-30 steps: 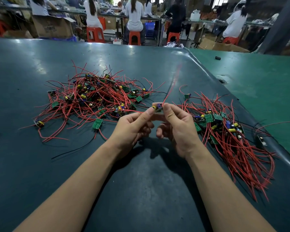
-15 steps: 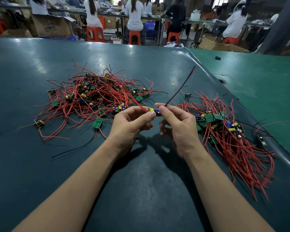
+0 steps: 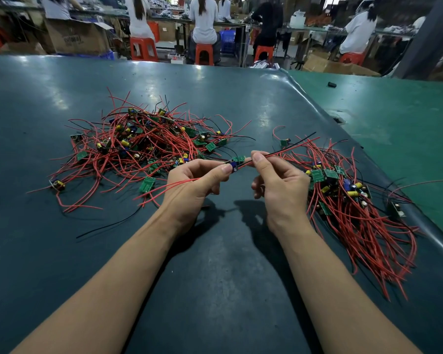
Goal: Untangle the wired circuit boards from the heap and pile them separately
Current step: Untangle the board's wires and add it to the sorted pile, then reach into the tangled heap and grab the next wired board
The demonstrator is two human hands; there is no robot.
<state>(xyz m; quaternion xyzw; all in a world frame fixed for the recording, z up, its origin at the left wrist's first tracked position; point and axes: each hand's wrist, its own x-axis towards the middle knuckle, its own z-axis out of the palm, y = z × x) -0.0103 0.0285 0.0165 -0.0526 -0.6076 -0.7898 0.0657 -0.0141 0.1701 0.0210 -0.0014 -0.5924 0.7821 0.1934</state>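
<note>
A tangled heap of small green circuit boards with red and black wires lies on the dark table at left of centre. A separate pile of boards with their red wires laid side by side lies at the right. Between them I hold one circuit board above the table. My left hand pinches the board, and red wires trail from that hand to the left. My right hand pinches the board's red and black wires, which stick out to the right over the sorted pile.
One loose board lies by the table's right edge, next to a green table. A lone black wire lies near my left forearm. People sit on orange stools at benches beyond the far edge.
The wires in my right hand have swung down from pointing up and away to lying nearly level toward the right. Red wires now trail left from my left hand. Both hands stayed close together.
</note>
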